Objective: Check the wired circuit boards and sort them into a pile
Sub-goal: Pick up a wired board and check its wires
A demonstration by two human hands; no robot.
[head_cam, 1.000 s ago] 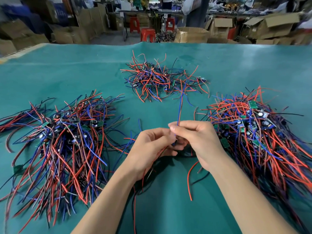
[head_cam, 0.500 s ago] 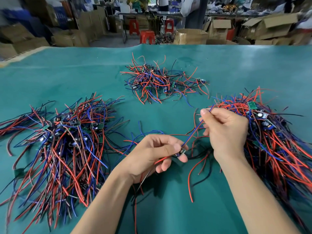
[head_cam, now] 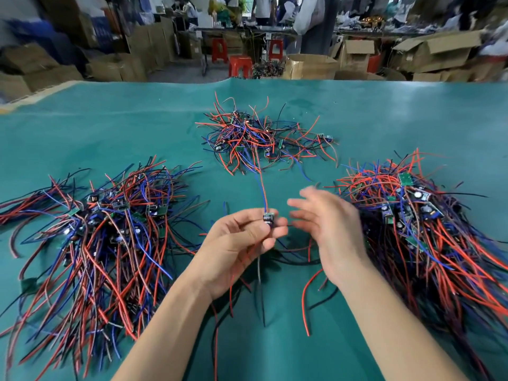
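While left hand (head_cam: 242, 243) pinches a circuit board (head_cam: 268, 217), wire piles (head_cam: 90, 232) flanking, cartons (head_cam: 310, 66) behind.

Bright, even overhead light; soft shadows under my forearms on table (head_cam: 110, 127). My right hand (head_cam: 327, 224) smeared by motion blur, fingers (head_cam: 308, 193) ghosted. My left hand (head_cam: 236, 243) sharper. Wide-angle bend curves table's far edge; background boxes (head_cam: 310, 66) soft, corners streaked.

1. Looking from head height, forward and down across a teal table (head_cam: 384, 111).
2. Sitting close over both hands, left hand (head_cam: 242, 243) and right hand (head_cam: 330, 229) filling the lower middle.
3. Taking in, wide-angle and blurred, cardboard boxes (head_cam: 310, 66) beyond the far edge.
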